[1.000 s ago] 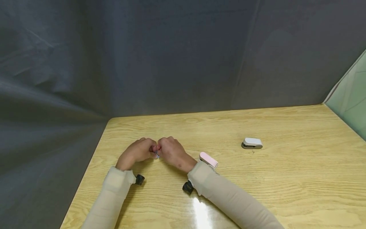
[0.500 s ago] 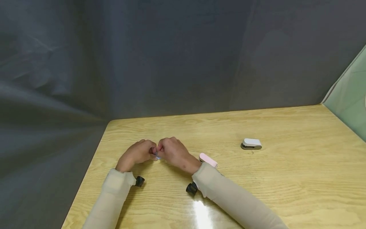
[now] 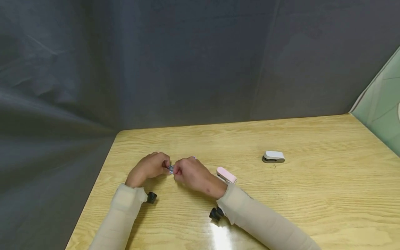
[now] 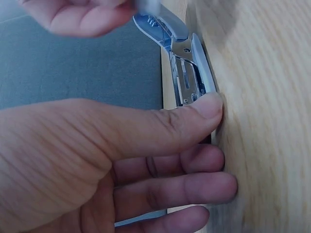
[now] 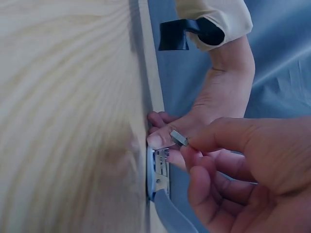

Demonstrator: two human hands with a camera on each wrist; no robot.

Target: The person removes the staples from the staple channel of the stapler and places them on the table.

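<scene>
Nearest the camera, two beige knit sleeves (image 3: 253,222) lay over the glossy, pale-grained wooden counter (image 3: 312,194), each with a small black wrist camera mount (image 3: 216,214) at the cuff. Beyond the cuffs the hands met over the left part of the counter. The left hand (image 3: 149,167) rested on the wood with its fingers curled, the thumb pressing down on the rear of a small blue stapler (image 4: 187,73) that stood open, its shiny metal staple channel bared and its smooth rounded plastic top swung up and away. The stapler lay on the counter between the two hands, near the counter's left edge. The right hand (image 3: 189,172) hung just beside it, fingers curled, thumb and forefinger pinching a short silvery strip of staples (image 5: 178,138) just above the channel; whether the strip touched the channel could not be told. Just past the right wrist lay a pink stapler (image 3: 226,174), oblong with rounded ends. Farther out and well apart to the right sat a white stapler (image 3: 273,156) with a grey base. Behind the counter hung a dark grey cloth backdrop (image 3: 187,62), softly creased, with a pale green panel (image 3: 382,111) at the far right.
</scene>
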